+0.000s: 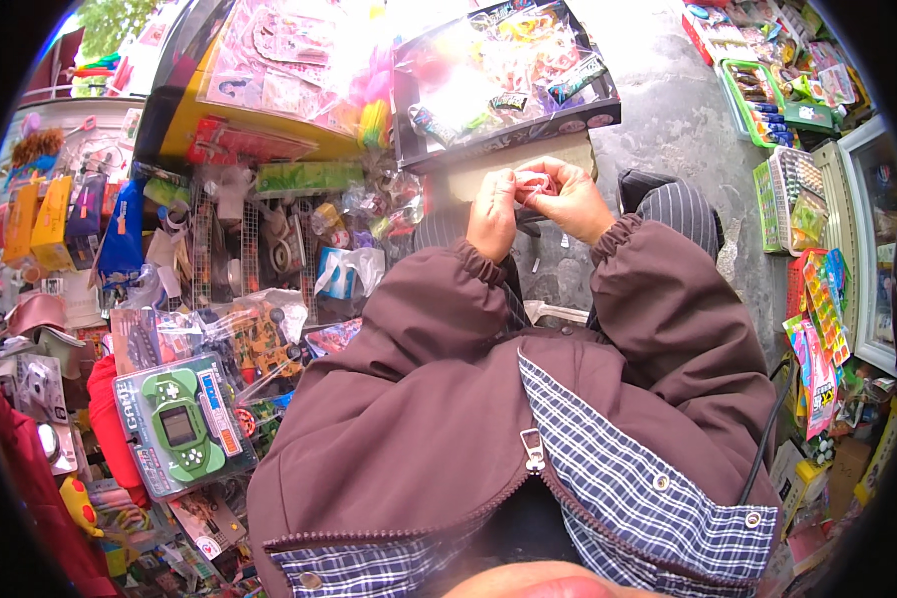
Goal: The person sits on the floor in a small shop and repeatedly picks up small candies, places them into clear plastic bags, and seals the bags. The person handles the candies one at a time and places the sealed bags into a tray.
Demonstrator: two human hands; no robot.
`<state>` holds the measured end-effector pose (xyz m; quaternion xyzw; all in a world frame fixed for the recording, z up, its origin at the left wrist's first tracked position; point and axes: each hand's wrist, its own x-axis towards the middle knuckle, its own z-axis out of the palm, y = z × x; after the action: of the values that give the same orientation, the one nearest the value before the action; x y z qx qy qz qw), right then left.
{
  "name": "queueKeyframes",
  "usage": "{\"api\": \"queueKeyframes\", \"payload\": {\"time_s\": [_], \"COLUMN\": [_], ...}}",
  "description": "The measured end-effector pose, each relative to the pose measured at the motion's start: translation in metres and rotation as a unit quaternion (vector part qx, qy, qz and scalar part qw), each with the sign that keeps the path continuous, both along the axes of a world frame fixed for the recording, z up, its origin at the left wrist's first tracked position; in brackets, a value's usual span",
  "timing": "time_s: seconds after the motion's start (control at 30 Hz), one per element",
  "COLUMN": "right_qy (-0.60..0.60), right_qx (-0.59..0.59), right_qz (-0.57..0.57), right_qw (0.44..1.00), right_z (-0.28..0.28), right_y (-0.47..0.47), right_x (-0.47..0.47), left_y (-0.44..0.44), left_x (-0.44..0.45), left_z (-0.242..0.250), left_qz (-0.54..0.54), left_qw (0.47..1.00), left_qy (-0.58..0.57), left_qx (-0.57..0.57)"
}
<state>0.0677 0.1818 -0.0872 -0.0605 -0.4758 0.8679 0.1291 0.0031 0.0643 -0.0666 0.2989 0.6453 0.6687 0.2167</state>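
Both my hands meet above my lap and pinch a small bundle of pink cord or band (536, 187). My left hand (492, 213) holds its left side with the fingers pressed together. From the right, my right hand (572, 198) grips it between thumb and fingers. What exactly the bundle is, I cannot tell. Just beyond my hands, a dark display box (504, 138) holds small wrapped packets and a tangle of pink and yellow pieces, partly washed out by glare. A cardboard piece (463, 173) lies under the box's near edge.
Wire racks (250, 254) and packaged toys crowd the left, with a green handheld game in a blister pack (179, 426) near my elbow. A yellow and black carton (172, 127) stands at the upper left. At right are a green basket (751, 105) and a glass-fronted case (859, 247). Grey concrete floor (665, 90) shows between.
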Motion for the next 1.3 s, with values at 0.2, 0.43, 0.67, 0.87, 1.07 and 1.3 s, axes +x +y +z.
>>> {"api": "queueKeyframes", "payload": {"time_s": [0.2, 0.43, 0.67, 0.87, 1.07, 1.3], "right_qy": [-0.02, -0.031, -0.07, -0.087, -0.091, -0.109], "right_qx": [0.015, -0.021, -0.112, -0.146, -0.19, -0.175], "right_qz": [-0.035, -0.041, -0.07, -0.009, 0.064, 0.107], "right_qw": [0.999, 0.998, 0.989, 0.985, 0.975, 0.973], "right_z": [0.006, 0.01, 0.003, 0.007, 0.01, 0.003], "right_y": [0.005, 0.007, 0.012, 0.019, 0.018, 0.02], "right_x": [0.004, 0.007, 0.003, 0.011, 0.009, 0.004], "left_y": [-0.002, 0.005, 0.008, 0.0, 0.032, 0.06], "left_x": [-0.009, 0.0, 0.024, -0.056, -0.181, -0.21], "left_z": [0.004, 0.003, 0.016, 0.043, 0.064, 0.068], "left_qz": [0.023, 0.062, 0.03, 0.055, -0.058, -0.148], "left_qw": [0.992, 0.994, 0.951, 0.902, 0.828, 0.878], "left_qy": [-0.124, -0.081, 0.293, 0.404, 0.481, 0.154], "left_qx": [0.006, 0.036, -0.092, -0.142, -0.282, -0.428]}}
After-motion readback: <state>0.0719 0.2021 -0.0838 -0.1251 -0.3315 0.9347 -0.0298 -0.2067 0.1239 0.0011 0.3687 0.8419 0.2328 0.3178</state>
